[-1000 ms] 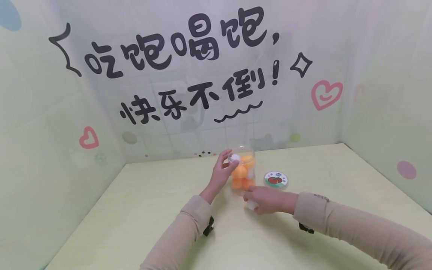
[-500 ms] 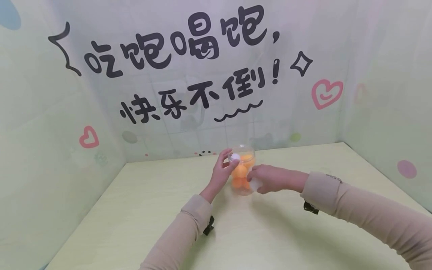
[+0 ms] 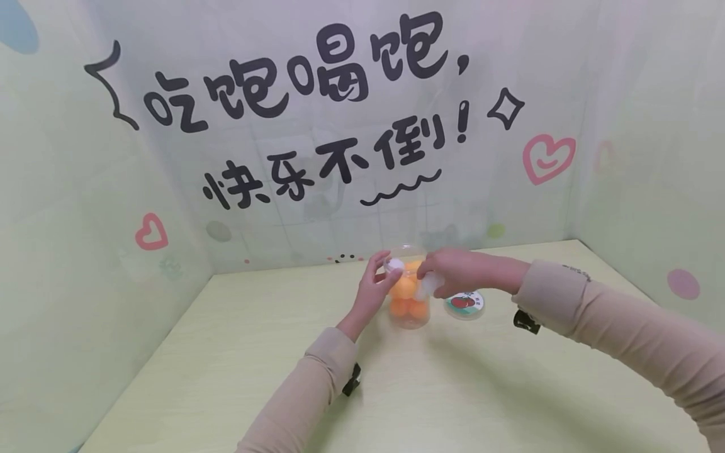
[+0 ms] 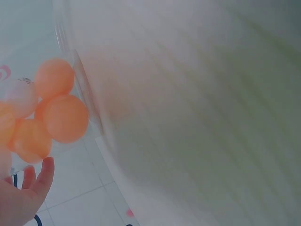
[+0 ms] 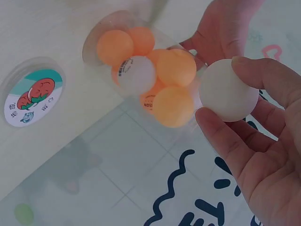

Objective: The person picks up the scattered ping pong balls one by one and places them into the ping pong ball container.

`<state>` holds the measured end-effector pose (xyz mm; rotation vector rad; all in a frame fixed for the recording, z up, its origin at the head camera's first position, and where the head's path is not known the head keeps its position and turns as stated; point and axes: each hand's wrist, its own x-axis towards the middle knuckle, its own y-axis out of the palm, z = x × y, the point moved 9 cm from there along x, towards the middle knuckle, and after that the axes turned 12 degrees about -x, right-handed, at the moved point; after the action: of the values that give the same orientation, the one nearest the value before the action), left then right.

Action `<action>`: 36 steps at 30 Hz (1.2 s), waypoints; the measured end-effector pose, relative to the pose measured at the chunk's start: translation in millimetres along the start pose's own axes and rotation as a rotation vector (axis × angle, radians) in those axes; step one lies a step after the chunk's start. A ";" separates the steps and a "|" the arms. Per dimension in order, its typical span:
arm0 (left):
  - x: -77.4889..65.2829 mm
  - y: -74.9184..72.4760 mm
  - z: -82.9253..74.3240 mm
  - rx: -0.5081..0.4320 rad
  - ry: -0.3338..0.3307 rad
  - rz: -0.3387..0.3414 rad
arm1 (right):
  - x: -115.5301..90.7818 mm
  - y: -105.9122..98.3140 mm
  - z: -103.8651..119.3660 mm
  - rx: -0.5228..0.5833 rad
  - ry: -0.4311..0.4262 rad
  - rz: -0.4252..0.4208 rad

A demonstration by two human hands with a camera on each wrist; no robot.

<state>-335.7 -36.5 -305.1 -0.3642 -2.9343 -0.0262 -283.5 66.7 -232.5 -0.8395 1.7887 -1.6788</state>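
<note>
A clear plastic jar (image 3: 410,323) stands upright on the table, holding several orange ping-pong balls (image 3: 404,289) and at least one printed white one (image 5: 137,75). Around the jar's upper left side, near its rim, my left hand (image 3: 375,290) keeps its grip; its fingertips also show at the jar in the left wrist view. Between thumb and fingers of my right hand (image 3: 463,272) is a plain white ping-pong ball (image 5: 229,90), pinched beside the upper right of the jar. That hand hides part of the jar's right side in the head view.
A round lid (image 3: 466,304) with a tomato-like red picture lies flat on the pale table (image 3: 272,352), right of the jar. Behind the table hangs a printed backdrop (image 3: 317,220) with large black characters, and side panels rise at left and right.
My right hand has risen from near the table in front of the jar to its upper right, carrying the white ping-pong ball. My left hand stays on the jar.
</note>
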 end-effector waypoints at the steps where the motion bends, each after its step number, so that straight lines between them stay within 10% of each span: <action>1: 0.1 0.1 0.4 -0.003 -0.003 0.000 | 0.2 -2.8 -0.6 0.004 0.001 -0.001; 36: -1.3 -0.1 -2.0 -0.014 -0.005 0.002 | 40.4 -22.3 -37.5 0.083 0.146 -0.119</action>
<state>-334.2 -37.0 -303.3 -0.3698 -2.9400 -0.0459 -336.4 60.4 -206.2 -0.8192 1.7810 -1.9215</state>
